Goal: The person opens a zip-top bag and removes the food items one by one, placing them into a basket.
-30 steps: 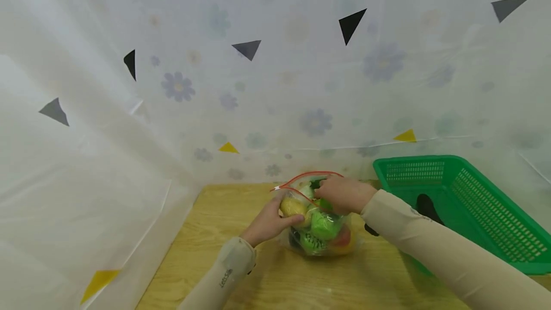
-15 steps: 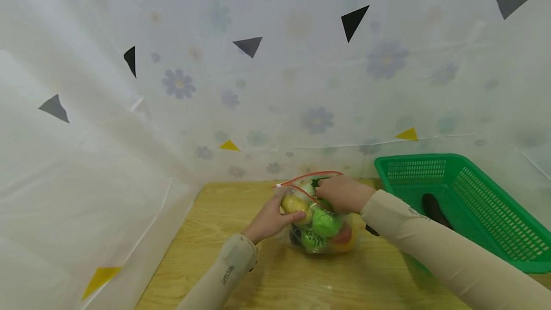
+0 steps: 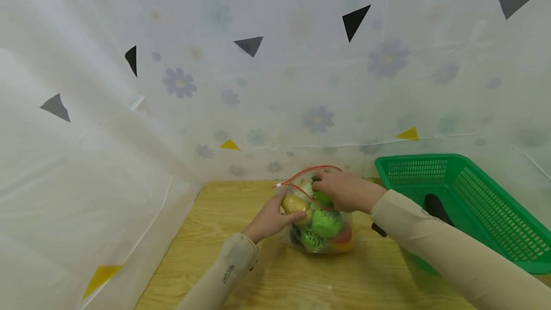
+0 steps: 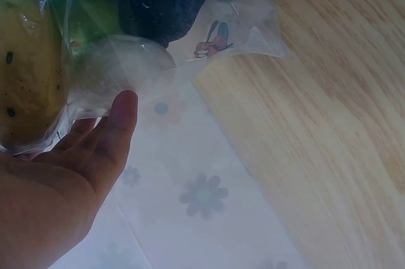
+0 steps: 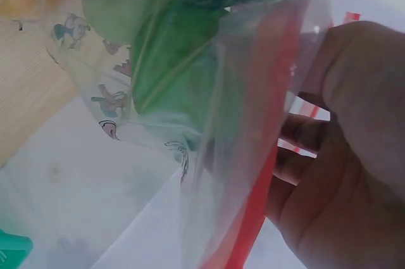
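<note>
Over the last second the right hand (image 3: 344,189), gripping the red zip edge of the clear bag (image 3: 320,226), has lifted slightly, pulling the bag's mouth a little higher and wider. The right forearm has shifted slightly to the right, uncovering more of the dark item (image 3: 435,206) lying in the green basket (image 3: 482,204).

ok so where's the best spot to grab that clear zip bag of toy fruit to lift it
Probably the red zip rim of the bag, from above: it stands open at the top, thin enough to pinch. The bulging sides look slippery.
</note>
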The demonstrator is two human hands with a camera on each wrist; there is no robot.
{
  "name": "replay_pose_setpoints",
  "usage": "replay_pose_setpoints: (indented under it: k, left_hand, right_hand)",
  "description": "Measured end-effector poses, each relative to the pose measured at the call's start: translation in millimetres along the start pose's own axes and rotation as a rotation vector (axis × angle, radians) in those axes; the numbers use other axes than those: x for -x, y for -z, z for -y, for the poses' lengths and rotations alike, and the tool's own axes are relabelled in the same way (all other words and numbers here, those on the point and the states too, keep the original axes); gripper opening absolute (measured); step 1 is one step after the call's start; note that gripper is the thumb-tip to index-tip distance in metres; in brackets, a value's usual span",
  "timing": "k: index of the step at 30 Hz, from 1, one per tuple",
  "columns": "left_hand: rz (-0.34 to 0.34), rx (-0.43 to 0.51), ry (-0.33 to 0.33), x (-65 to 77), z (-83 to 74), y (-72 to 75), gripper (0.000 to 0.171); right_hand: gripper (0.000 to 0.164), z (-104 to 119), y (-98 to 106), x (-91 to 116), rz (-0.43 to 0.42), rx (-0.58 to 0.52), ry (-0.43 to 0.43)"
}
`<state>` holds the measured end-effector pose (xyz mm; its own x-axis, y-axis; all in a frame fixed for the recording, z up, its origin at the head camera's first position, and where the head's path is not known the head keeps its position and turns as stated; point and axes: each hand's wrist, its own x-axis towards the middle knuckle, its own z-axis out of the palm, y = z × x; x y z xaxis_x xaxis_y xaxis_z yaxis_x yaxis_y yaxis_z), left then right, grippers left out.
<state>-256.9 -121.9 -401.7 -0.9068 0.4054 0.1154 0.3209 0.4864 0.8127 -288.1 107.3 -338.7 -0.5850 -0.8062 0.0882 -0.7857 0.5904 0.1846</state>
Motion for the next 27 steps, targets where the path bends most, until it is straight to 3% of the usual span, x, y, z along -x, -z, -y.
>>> replay_pose_setpoints:
  k: [6,12,18,27]
  left_hand:
    - [0.003,0.01,-0.004,-0.9,4.1,-0.7,0.079]
    - [-0.002,0.013,-0.036,-8.4,23.6,-5.8,0.079]
    - [0.001,0.01,-0.036,-15.2,37.8,-11.2,0.081]
    - [-0.007,-0.059,0.036,-16.8,34.9,-11.1,0.09]
  right_hand:
    - [0.049,-2.9,5.4,7.1,-0.077,-0.069,0.025]
    - [0.055,-6.3,17.7,18.7,-0.112,-0.18,-0.003]
    - [0.06,-8.4,36.6,41.5,-0.155,-0.208,-0.035]
    - [0.059,-18.7,58.0,83.6,-0.089,-0.263,-0.131]
